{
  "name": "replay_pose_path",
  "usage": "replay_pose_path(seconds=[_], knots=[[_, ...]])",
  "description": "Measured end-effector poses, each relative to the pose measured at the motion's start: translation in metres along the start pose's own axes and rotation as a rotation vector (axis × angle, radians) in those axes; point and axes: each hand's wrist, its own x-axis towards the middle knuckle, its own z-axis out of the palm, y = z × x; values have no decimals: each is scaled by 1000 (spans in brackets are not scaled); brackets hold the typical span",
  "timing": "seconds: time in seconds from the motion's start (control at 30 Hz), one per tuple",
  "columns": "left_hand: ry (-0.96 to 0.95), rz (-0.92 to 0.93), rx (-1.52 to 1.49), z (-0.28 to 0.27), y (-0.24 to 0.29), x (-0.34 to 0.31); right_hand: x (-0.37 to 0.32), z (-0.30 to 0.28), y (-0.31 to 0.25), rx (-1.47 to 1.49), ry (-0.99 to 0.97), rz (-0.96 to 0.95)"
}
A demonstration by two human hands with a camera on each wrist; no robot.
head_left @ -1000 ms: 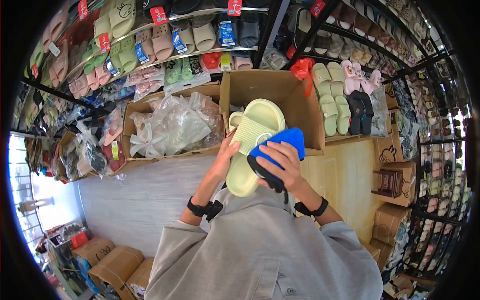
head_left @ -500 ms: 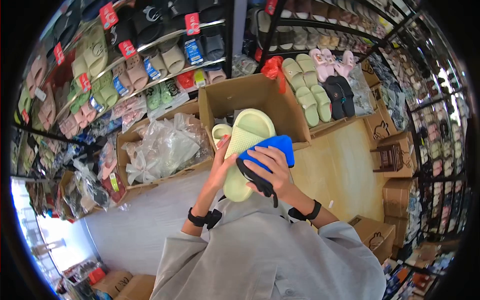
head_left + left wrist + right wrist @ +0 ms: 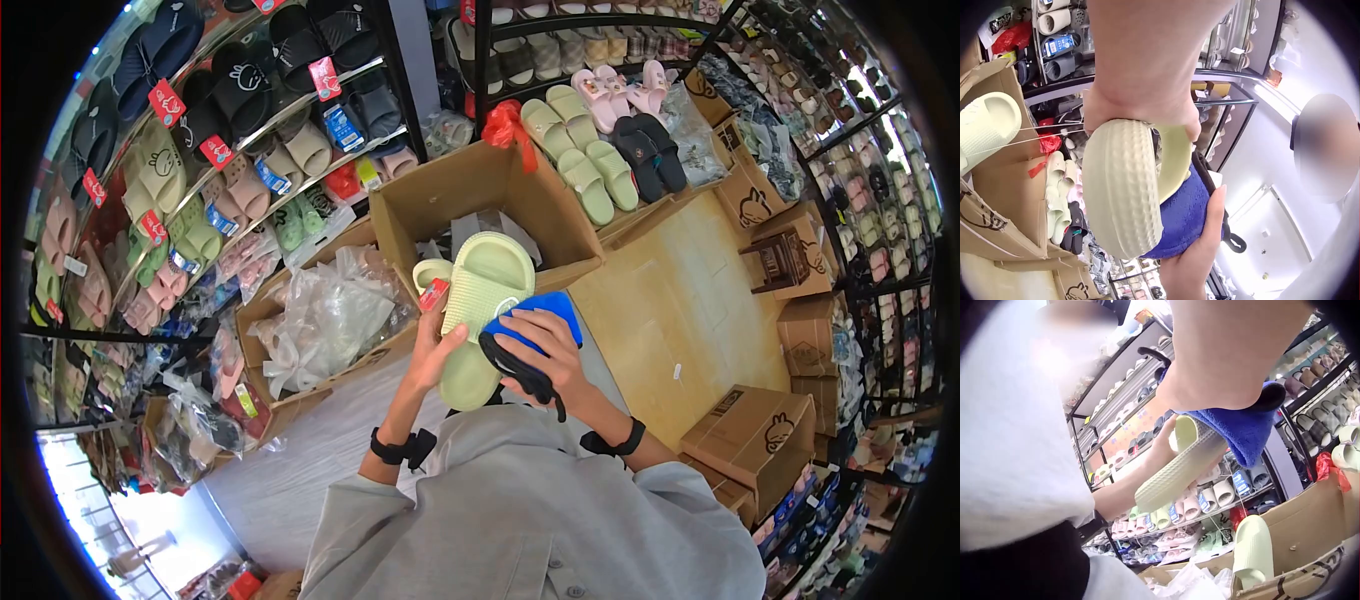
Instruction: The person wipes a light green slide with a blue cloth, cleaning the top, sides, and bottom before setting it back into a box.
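Note:
A pale green slipper [image 3: 480, 300] is gripped along its left side by my left hand [image 3: 430, 350], thumb on top. My right hand [image 3: 548, 348] holds a blue fabric pad [image 3: 566, 312] with a black strap against the slipper's right side. A second matching slipper [image 3: 429, 271] with a red tag [image 3: 433, 294] shows just behind. In the left wrist view, thin strings run toward this other slipper [image 3: 988, 131], while the blue pad [image 3: 1182, 215] touches the near slipper [image 3: 1119, 187]. From the right wrist, the pad [image 3: 1244, 431] covers part of the held slipper [image 3: 1179, 469].
Beyond the hands stands an open cardboard box [image 3: 400, 200] with plastic-wrapped items inside. Left of it, another box holds clear bags [image 3: 335, 320]. Green slippers [image 3: 590, 180] and black ones lie to the right, stocked shelves rise behind, and closed cartons [image 3: 750, 440] stand on the floor.
The head view has turned, so shelves and boxes shift leftward and more right-hand floor shows. Both hands keep hold of the slipper and pad, with only slight movement.

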Motion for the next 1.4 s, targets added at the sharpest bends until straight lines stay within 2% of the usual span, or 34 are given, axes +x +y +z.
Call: replay_pose_path(seconds=[0.1,0.27,0.37,0.53,0.63,0.7,0.77,0.97,1.03,1.1,1.17,1.23,1.3,1.4], knots=[[-61,-82,-68,-4,12,-3,5,-5,15,-7,6,-13],[-67,-67,-26,-8,1,10,23,-4,41,-127,52,145],[-117,-81,-72,-13,6,27,29,6,43,-189,40,89],[-67,-67,-130,-22,4,39,42,19,46,-112,-64,-115],[-46,-68,-197,-27,-1,44,59,19,71,-119,-99,-111],[-27,-65,-259,-32,0,48,73,25,83,-106,-59,7],[-8,-67,-272,-38,-7,50,82,35,89,-120,-45,48],[87,-73,-244,-48,-55,50,70,41,77,-102,-211,-259],[77,-62,-274,-50,-47,55,73,36,84,-92,-226,-300],[53,-68,-371,-47,-36,54,82,35,95,-118,-184,-246],[113,-119,-433,-45,-55,52,89,39,104,-112,-129,-135],[118,-191,-547,-41,-41,52,96,45,97,-115,-56,-48],[60,-278,-704,-37,-16,54,97,47,87,-106,-33,-116],[110,-227,-800,-27,3,63,83,52,71,-119,-69,-312]])
